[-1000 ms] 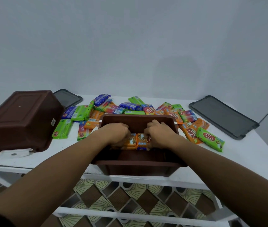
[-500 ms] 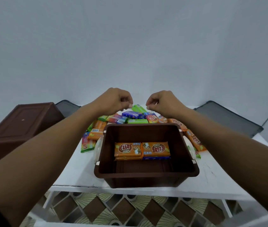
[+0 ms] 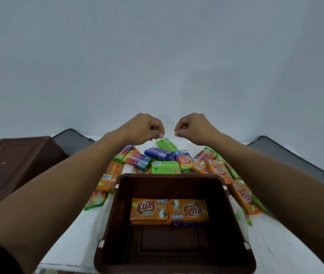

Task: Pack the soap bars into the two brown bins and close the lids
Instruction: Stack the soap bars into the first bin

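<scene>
An open brown bin (image 3: 117,218) stands at the table's near edge. Two orange soap bars (image 3: 169,211) lie side by side on its floor against the far wall. Behind the bin a pile of soap bars (image 3: 165,161) in orange, green, blue and rainbow wrappers spreads across the table. My left hand (image 3: 144,127) and my right hand (image 3: 193,126) hover above the far side of the pile, fingers curled shut, nothing in them. A second brown bin (image 3: 16,167) rests upside down at the left.
Two dark grey lids lie flat on the white table (image 3: 72,242): the left lid (image 3: 72,140) behind the upturned bin, the right lid (image 3: 291,159) at the far right. A pale wall rises close behind the table.
Both hands left the two orange bars in the bin, rose and moved out over the far pile. The view has tipped down over the open bin.
</scene>
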Motion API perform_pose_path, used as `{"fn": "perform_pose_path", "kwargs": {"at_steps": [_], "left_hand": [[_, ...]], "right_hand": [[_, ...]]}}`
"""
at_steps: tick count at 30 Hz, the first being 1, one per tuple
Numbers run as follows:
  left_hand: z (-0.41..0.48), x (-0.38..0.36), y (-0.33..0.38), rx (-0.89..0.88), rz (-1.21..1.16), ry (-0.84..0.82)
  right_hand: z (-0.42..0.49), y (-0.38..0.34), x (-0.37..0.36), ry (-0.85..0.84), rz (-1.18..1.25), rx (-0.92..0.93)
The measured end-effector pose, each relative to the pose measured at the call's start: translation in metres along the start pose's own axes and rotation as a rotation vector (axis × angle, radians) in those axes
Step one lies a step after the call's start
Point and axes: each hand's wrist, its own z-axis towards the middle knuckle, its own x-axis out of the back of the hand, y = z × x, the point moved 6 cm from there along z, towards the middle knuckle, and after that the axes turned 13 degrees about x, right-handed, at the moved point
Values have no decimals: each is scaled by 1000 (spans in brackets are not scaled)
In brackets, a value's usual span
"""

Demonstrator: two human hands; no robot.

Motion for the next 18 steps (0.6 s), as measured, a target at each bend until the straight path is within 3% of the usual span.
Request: {"fn": "perform_pose_path", "kwargs": {"at_steps": [8, 18], "left_hand": [[60, -50, -50, 78, 180, -150], [94, -100, -82, 166, 553, -388]], "right_hand": [[43, 82, -59, -215, -24, -155], [77, 129, -111, -273, 15, -245]]}}
